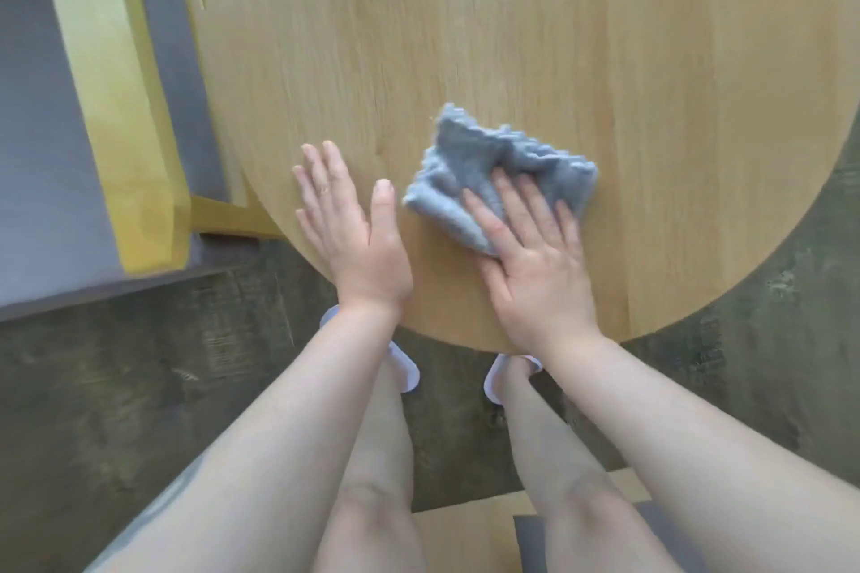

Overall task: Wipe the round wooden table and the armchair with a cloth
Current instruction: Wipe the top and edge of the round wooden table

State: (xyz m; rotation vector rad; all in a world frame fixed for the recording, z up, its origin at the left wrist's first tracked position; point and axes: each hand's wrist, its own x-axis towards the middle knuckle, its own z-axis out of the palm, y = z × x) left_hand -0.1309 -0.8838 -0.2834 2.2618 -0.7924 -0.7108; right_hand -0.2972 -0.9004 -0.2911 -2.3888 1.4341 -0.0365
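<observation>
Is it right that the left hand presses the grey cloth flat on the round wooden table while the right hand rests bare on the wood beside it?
Not quite: the hands are swapped. The head view shows the right hand pressing the grey cloth flat on the round wooden table, while the left hand rests bare on the wood beside it.

I see a dark mottled floor [139, 363] below me, and pale wood flooring [465, 535] at the bottom edge.
</observation>
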